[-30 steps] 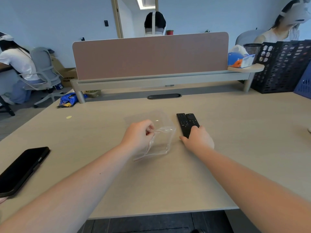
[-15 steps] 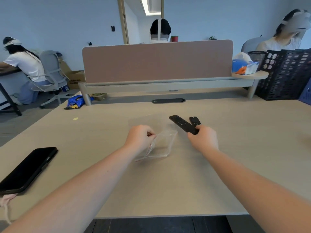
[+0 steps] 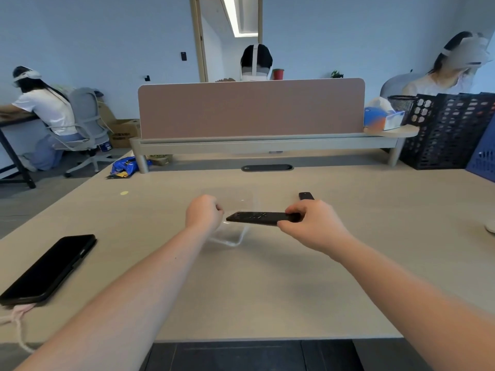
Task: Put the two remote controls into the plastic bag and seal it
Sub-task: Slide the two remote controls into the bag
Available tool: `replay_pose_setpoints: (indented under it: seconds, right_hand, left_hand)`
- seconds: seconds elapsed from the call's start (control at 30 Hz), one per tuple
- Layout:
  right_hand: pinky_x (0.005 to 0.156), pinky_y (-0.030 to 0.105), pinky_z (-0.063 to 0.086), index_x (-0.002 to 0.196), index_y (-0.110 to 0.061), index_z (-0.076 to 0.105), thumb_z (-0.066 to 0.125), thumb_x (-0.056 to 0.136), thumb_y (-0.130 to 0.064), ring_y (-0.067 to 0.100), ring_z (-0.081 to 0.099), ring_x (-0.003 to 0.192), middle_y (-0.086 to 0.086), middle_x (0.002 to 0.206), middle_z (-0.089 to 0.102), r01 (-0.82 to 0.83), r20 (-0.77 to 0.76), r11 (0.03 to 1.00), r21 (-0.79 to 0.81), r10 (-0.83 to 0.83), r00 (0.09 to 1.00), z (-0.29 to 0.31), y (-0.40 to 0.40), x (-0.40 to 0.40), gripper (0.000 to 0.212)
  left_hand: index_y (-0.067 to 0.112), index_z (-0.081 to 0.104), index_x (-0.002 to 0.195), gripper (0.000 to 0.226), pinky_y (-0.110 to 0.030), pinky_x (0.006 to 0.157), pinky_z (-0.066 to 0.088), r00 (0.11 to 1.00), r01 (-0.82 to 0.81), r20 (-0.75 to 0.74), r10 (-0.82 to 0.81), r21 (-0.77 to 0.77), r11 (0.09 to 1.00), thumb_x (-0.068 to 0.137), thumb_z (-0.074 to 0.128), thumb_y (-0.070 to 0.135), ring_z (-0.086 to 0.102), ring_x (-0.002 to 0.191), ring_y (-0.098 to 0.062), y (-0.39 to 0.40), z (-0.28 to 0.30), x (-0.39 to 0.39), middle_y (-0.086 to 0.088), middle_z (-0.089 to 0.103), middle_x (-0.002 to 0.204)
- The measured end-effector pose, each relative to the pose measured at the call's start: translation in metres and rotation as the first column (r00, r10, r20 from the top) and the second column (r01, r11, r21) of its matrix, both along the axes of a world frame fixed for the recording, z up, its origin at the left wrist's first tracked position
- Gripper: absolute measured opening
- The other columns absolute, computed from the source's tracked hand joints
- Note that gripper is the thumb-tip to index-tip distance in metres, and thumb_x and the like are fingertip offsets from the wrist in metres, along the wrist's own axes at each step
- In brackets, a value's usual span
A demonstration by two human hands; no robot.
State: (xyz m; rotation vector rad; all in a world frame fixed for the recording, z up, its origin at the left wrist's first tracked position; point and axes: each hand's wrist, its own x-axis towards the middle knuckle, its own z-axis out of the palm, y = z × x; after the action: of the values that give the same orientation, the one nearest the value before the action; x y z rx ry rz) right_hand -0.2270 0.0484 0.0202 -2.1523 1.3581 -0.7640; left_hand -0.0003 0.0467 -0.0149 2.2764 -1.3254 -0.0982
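Remote (image 3: pixel 261 218) in R hand (image 3: pixel 313 226) — level

R hand (image 3: pixel 312 223) swung remote (image 3: pixel 258 218) sideways, tip now at bag (image 3: pixel 233 231) mouth

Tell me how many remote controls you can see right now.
2. One remote is held by the right hand, pointing toward the plastic bag in the left hand. The second remote lies on the desk, mostly hidden behind the right hand.
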Motion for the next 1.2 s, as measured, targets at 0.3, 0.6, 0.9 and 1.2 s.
replay_pose_setpoints:
  seconds: [0.3,0.6,0.9,1.2]
  right_hand:
    - [0.078,0.03,0.054,0.098,-0.01,0.07,0.067,0.079,-0.026,0.021,0.063,0.087,0.006,0.091,0.071,-0.061,0.017,0.998,-0.017,0.061,0.998,-0.007,0.016,0.011,0.025]
    - [0.056,0.033,0.043,0.073,-0.008,0.06,0.062,0.083,-0.025,0.027,0.057,0.066,0.007,0.067,0.061,-0.027,-0.028,0.995,-0.094,0.025,0.999,-0.058,-0.009,0.036,0.019]
    - [0.06,0.032,0.043,0.111,-0.017,0.047,0.057,0.088,-0.04,0.032,0.065,0.089,0.007,0.1,0.069,0.048,-0.156,0.986,-0.159,-0.073,0.985,-0.089,-0.024,0.061,0.034]
    - [0.059,0.029,0.04,0.106,-0.022,0.059,0.053,0.086,-0.053,0.027,0.065,0.087,0.003,0.095,0.071,0.003,-0.254,0.984,-0.176,-0.049,0.966,-0.094,-0.043,0.075,0.037]
  left_hand:
    - [0.007,0.071,0.076,0.018,-0.032,0.065,0.048,1.0,-0.016,-0.02,0.015,-0.07,0.997,0.079,0.054,0.01,0.062,0.082,-0.034,-0.006,0.0,0.003,-0.013,0.073,0.086]
    - [0.015,0.073,0.085,0.01,-0.036,0.079,0.051,0.949,0.315,0.025,-0.314,-0.073,0.946,0.082,0.065,0.02,0.063,0.091,-0.027,-0.008,-0.005,-0.031,-0.007,0.074,0.093]
    - [0.013,0.073,0.084,0.009,-0.029,0.076,0.047,0.931,0.364,0.002,-0.365,-0.079,0.928,0.081,0.066,0.016,0.064,0.087,-0.025,-0.009,-0.011,-0.041,-0.008,0.074,0.09]
    - [0.014,0.073,0.075,0.009,-0.022,0.069,0.044,0.938,0.3,-0.133,-0.321,-0.151,0.942,0.077,0.065,0.011,0.059,0.072,-0.013,-0.005,-0.015,-0.045,0.004,0.063,0.069]
